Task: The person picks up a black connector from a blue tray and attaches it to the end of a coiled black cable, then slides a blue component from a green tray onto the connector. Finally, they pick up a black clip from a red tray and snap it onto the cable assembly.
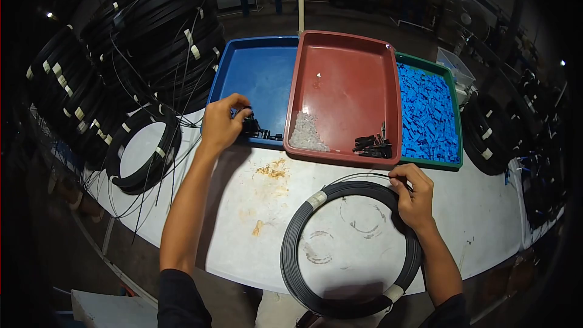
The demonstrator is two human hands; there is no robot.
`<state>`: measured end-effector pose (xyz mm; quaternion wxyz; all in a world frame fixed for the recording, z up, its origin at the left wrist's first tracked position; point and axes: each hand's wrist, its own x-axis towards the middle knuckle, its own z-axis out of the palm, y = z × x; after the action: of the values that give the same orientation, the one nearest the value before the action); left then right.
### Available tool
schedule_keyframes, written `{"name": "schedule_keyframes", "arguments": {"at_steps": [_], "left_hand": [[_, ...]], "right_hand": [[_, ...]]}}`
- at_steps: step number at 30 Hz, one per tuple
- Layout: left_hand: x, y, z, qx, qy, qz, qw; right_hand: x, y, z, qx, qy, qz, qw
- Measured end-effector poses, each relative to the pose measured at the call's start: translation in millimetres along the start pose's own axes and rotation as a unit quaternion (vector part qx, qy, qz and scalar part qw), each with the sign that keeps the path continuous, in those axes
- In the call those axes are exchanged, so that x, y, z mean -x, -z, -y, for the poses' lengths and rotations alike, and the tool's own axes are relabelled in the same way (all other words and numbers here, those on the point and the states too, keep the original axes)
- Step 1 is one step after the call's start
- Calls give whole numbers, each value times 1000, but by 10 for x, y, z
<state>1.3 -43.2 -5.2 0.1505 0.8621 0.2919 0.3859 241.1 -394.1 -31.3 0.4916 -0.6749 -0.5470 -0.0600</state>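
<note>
Black cable coil (290, 243) sits at 5 o'clock from the middle of the view, on the white table (237, 237), its lower edge jutting past the near side. Stacked coils (164, 30) rise at 10. The red tray (346, 79) lies between 1 and 2, the blue tray (261, 73) at 11, the green tray (460, 140) between 2 and 3 (full of small blue pieces (428, 115)). Toward 4, the right hand (416, 197) has thumb and forefinger pinched together on a loose strand (364, 175) above the coil's rim. Between 9 and 10, the left hand (223, 123) bends its fingers in close at black parts (260, 132) in the blue tray; whether they grip one, I cannot tell.
</note>
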Motion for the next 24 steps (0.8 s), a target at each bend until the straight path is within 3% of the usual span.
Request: {"name": "schedule_keyframes", "arguments": {"at_steps": [1,3,6,7,9,10,13,19,21,24], "left_hand": [[-29,26,142,-80,-5,-9,997],[-59,43,364,-68,-52,-29,996],[-71,198,336,-16,6,137,990],[-82,204,336,-20,12,140,990],[-100,176,348,-34,-48,225,973],[-118,150,353,-74,-113,230,964],[-146,41,338,-99,-157,235,954],[-205,-106,473,-103,-181,229,951],[-200,-117,516,-114,-232,205,944],[-172,-103,522,-114,-214,198,950]], "right_hand": [[0,-2,-2,-1,0,-2,1000],[2,-12,-1,-16,7,6,1000],[-6,-5,12,-11,9,18,1000],[-6,-5,20,-6,1,21,1000],[-16,-11,34,4,3,23,1000],[-8,-24,18,0,-3,21,1000],[-4,-29,16,6,-24,29,999],[-2,-29,-27,12,-42,36,998],[1,-31,-28,12,-51,43,998],[11,-25,-30,10,-52,40,998]]}}
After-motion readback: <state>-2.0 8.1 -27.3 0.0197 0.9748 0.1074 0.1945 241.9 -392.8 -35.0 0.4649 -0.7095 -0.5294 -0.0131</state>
